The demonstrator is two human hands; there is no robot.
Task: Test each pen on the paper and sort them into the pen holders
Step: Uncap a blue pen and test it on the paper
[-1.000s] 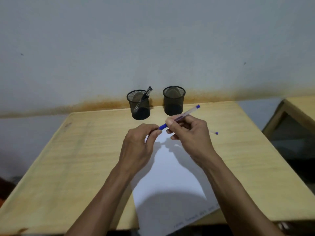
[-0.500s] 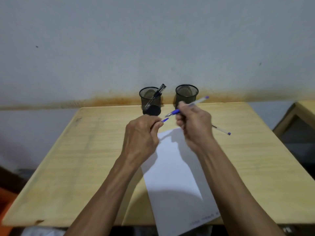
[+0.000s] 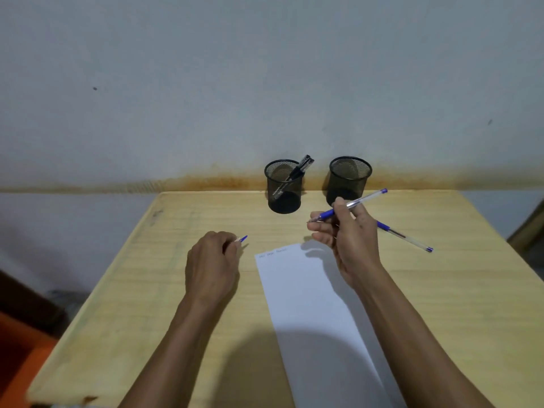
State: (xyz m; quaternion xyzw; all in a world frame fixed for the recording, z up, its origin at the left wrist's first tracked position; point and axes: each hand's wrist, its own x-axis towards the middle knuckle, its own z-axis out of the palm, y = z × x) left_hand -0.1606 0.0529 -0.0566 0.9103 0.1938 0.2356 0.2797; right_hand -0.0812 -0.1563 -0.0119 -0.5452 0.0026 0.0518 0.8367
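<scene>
White paper: faint writing at top edge, too small to read.

Head camera looks forward and down at the desk.

Nothing here can be read. The only marks are a short line of faint handwriting at the top edge of the paper, between the left hand and the right hand, too small and blurred to make out.
</scene>
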